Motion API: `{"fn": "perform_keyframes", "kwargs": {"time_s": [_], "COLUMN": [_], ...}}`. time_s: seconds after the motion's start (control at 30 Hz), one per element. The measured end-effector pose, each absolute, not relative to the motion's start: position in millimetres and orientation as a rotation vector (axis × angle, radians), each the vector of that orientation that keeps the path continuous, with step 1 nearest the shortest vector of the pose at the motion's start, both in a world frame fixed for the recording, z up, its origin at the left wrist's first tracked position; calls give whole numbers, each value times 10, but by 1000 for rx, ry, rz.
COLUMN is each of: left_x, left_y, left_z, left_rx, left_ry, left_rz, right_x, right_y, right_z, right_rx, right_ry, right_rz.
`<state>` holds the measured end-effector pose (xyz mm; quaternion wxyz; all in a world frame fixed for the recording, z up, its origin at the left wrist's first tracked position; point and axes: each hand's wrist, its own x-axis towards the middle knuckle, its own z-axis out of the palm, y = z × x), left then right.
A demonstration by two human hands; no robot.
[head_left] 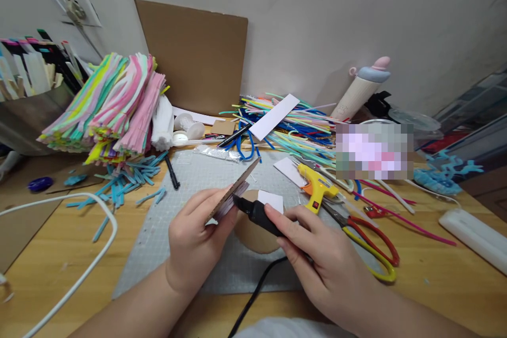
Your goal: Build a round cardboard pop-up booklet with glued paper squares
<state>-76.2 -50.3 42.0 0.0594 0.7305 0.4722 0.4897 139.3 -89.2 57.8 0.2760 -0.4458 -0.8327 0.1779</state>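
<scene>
My left hand (198,235) grips a piece of cardboard (233,190) by its edges, tilted up on its side. Pale paper-like layers show on its inner face. Between the fingers of my right hand (317,248) is a black corded tool (259,216), slim like a mini hair straightener. Its dark tip meets or nearly meets the layers by my left thumb; contact is hard to tell. Below both hands, a round cardboard disc (253,237) lies on the grey cutting mat (154,259), with a white paper piece (273,200) on it. The tool's black cord (257,290) runs toward me.
A yellow glue gun (319,187) and red-and-yellow-handled scissors (372,253) lie to the right. Bundled pipe cleaners (114,105) stand at left, near blue clippings (122,185) and a white cable (106,237). More pipe cleaners (293,121) lie behind. A cardboard sheet (194,58) leans on the wall.
</scene>
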Motion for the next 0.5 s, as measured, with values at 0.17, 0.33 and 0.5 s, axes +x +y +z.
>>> {"fn": "perform_keyframes", "kwargs": {"time_s": [0.17,0.33,0.5], "left_x": [-751,-746,-737], "left_y": [-488,-477,-469], "left_z": [407,404,369], "left_rx": [2229,2217,2224], "left_ry": [1424,1445,1418], "left_rz": [1555,1543,1514], "right_x": [1393,1399,1381], "right_y": [-891,-881,-869], "right_z": [591,596,589], "right_rx": [-1233,-1257,-1230], "right_ry": [-2251,-2248,-2247], "right_rz": [399,356,356]}}
